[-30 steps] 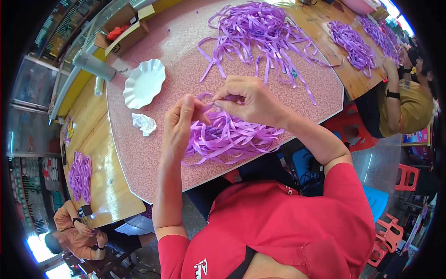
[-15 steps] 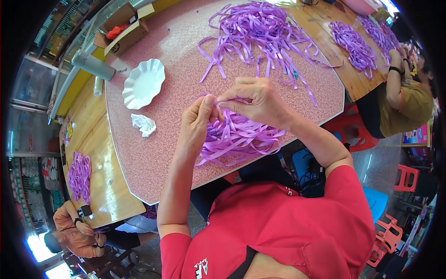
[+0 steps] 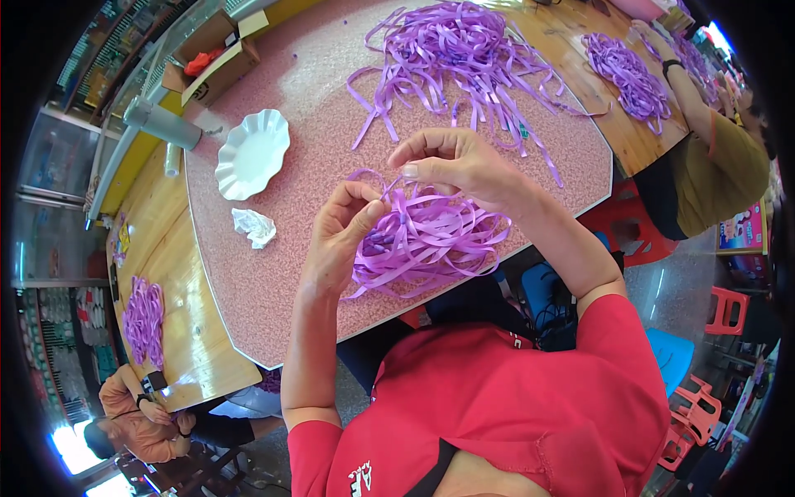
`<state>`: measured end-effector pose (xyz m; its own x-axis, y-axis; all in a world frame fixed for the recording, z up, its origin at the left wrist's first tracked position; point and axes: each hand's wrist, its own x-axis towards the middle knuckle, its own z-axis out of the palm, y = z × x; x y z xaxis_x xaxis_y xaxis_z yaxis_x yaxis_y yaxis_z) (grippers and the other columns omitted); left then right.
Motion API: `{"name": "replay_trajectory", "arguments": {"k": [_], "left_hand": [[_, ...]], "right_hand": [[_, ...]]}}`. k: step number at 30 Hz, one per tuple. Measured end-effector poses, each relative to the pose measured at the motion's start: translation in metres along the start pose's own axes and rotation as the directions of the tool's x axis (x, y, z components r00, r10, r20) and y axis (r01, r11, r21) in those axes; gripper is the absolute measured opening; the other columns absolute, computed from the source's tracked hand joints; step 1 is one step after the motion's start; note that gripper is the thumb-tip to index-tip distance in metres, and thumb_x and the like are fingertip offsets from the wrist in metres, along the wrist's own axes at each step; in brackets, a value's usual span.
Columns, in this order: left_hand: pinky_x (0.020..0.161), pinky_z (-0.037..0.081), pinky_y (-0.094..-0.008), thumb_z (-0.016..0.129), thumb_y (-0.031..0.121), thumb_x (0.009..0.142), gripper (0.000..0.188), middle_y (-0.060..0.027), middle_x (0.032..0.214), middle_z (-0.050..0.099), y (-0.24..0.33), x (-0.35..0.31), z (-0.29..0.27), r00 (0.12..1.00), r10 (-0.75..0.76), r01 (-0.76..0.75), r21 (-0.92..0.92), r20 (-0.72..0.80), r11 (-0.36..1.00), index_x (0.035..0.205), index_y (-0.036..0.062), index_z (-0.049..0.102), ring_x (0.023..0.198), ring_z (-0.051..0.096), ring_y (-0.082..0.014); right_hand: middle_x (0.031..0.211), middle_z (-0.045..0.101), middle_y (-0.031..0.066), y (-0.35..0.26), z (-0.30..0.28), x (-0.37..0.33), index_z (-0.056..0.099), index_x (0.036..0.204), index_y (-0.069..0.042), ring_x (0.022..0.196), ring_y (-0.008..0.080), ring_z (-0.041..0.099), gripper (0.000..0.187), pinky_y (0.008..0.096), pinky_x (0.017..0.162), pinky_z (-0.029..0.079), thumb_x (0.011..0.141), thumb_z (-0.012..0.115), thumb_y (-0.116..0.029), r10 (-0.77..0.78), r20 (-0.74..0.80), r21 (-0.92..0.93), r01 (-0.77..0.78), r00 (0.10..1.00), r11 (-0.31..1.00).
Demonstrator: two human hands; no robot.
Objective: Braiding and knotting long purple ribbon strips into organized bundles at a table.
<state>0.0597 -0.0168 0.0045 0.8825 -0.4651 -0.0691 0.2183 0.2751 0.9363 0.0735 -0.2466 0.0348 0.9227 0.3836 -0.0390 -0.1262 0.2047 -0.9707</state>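
Above the table's near side, my left hand [image 3: 344, 228] has its thumb and forefinger closed on a thin purple ribbon [image 3: 387, 187]. Just to its right and a little farther off, my right hand [image 3: 464, 170] pinches the same ribbon between thumb and forefinger. A short stretch of it shows between the two hands, and a small loop rises beyond my left fingertips. Below them lies a loose heap of purple ribbons [image 3: 431, 240], some with darker purple pieces on them. My right hand hides the heap's far edge.
A larger ribbon pile [image 3: 447, 50] spreads at the far side. Left on the pink table [image 3: 281, 290] are a white scalloped dish [image 3: 253, 155], crumpled tissue [image 3: 253, 228], grey bottle [image 3: 162, 123] and open carton [image 3: 217, 62]. Co-workers sit at right [image 3: 720, 166] and lower left [image 3: 137, 422].
My hands have moved slightly apart, the left one down and the right one a little up and right. The co-worker at right has reached an arm farther over the table.
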Motion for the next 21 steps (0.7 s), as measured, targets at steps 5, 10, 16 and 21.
{"name": "replay_trajectory", "arguments": {"k": [5,10,16,21], "left_hand": [[0.091,0.048,-0.0289,0.07,0.009,0.093,0.01,-0.0059,0.103,0.067,0.001,-0.001,0.006,0.996,0.085,-0.087,-0.204,-0.017,0.975,0.1,0.0052,0.063,0.096,0.062,-0.0134],[0.091,0.049,-0.031,0.072,0.007,0.092,0.011,-0.011,0.11,0.069,-0.003,0.001,0.016,0.952,0.248,-0.281,-0.186,-0.182,0.942,0.1,0.0033,0.066,0.097,0.063,-0.0149],[0.086,0.049,-0.0347,0.074,0.003,0.086,0.015,-0.0115,0.111,0.07,0.002,0.002,0.018,0.795,0.602,-0.438,0.609,-0.083,0.662,0.098,0.0024,0.066,0.097,0.063,-0.0212],[0.084,0.048,-0.0381,0.075,-0.001,0.08,0.019,-0.0076,0.103,0.068,0.011,0.006,0.018,0.647,0.692,-0.467,0.884,0.318,0.03,0.095,0.0042,0.064,0.095,0.061,-0.028]], "right_hand": [[0.078,0.062,-0.004,0.022,0.001,0.007,0.07,0.102,-0.004,0.06,0.0005,0.047,0.017,0.0168,0.05,0.035,0.092,0.072,-0.018,0.062,-0.074,0.11,-0.054,0.995,0.992],[0.078,0.063,-0.0037,0.035,0.024,0.001,0.071,0.1,-0.003,0.061,0.0003,0.047,0.018,0.0176,0.05,0.034,0.094,0.071,-0.021,0.023,-0.145,0.057,-0.015,0.989,0.998],[0.08,0.066,-0.0029,0.036,0.029,-0.003,0.073,0.101,-0.002,0.063,-0.0006,0.047,0.022,0.0179,0.052,0.033,0.095,0.071,-0.023,-0.225,-0.199,-0.142,0.199,0.954,0.97],[0.071,0.06,-0.0039,0.024,0.023,0.001,0.073,0.092,-0.005,0.058,0.0014,0.043,0.019,0.0196,0.049,0.03,0.092,0.073,-0.023,0.105,-0.074,0.109,-0.097,0.992,0.989]]}}
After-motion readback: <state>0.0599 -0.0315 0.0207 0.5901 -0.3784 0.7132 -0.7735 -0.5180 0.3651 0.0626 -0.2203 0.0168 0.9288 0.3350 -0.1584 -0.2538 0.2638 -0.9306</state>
